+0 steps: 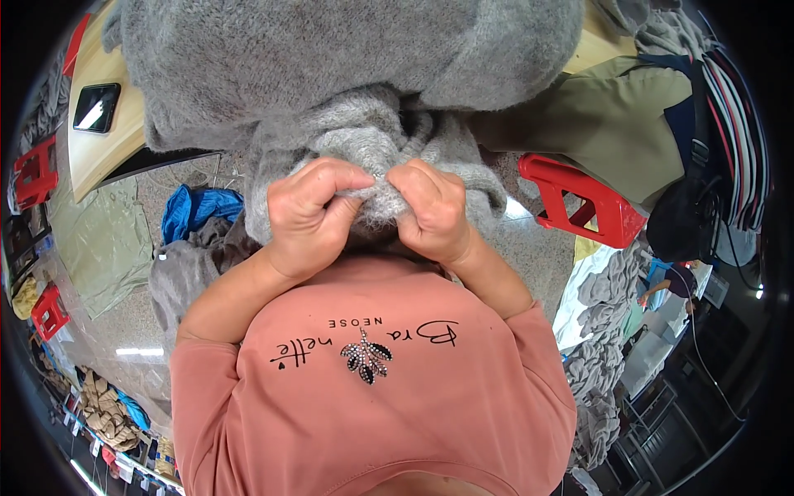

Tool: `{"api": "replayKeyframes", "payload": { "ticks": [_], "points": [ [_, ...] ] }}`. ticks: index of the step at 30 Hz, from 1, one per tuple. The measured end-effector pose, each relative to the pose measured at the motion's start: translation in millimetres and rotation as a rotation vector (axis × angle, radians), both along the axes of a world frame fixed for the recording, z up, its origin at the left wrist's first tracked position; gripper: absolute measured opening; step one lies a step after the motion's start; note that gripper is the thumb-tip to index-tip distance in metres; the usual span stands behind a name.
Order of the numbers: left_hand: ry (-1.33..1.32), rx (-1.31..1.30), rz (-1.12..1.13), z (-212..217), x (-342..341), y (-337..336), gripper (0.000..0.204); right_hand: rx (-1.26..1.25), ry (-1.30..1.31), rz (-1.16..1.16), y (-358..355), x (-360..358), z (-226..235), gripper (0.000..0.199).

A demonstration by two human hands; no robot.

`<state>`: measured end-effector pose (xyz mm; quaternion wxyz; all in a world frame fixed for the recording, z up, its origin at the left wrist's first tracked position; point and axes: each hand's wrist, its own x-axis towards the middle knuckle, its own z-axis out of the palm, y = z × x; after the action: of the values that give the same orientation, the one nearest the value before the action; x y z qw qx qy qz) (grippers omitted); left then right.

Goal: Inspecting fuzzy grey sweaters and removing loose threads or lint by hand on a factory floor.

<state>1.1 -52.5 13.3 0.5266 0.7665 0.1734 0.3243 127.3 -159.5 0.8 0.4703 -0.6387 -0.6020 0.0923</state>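
A grey, fuzzy knitted garment (360,124) hangs from the table edge down toward my lap. My left hand (314,207) pinches its knit between thumb and forefinger. Close beside it, my right hand (434,211) grips the same fabric with curled fingers, the two hands only a small gap apart. A short stretch of knit shows bunched between them. Whether a needle or thread sits between the fingertips is too small to make out. Just beyond my hands, a large pile of grey knitwear (347,54) covers most of the table.
A black phone (97,108) lies on the wooden table (103,157) at left. A red plastic stool (579,202) stands at right, beside a seated person's olive trousers (620,124). Blue cloth (198,213) lies to my left. More grey knits (600,364) are heaped at lower right.
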Motion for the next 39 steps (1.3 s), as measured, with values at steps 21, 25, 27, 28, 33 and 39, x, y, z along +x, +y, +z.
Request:
{"api": "replayKeyframes", "payload": {
  "ticks": [21,25,27,28,33,39],
  "points": [
    [-0.138,0.348,0.015,8.9,2.7,-2.3,0.024,0.009,0.281,0.043,-3.2,0.3,20.3,0.031],
    [-0.150,0.457,0.011,5.0,1.7,-2.5,0.028,-0.007,0.221,-0.060,-4.2,-5.2,22.6,0.028],
    [-0.148,0.484,0.014,3.6,0.7,-4.5,0.028,-0.013,0.162,-0.069,-4.0,-6.8,19.1,0.028],
    [-0.145,0.509,0.018,3.4,0.3,-4.9,0.028,-0.021,0.103,-0.077,-3.8,-7.1,17.8,0.028],
    [-0.188,0.611,0.020,1.4,-5.6,-2.7,0.027,-0.032,0.335,0.041,-1.3,-5.3,20.7,0.025],
    [-0.188,0.641,0.027,1.2,-3.3,-3.6,0.028,-0.032,0.506,0.022,1.7,-11.8,12.7,0.023]
  ]
}}
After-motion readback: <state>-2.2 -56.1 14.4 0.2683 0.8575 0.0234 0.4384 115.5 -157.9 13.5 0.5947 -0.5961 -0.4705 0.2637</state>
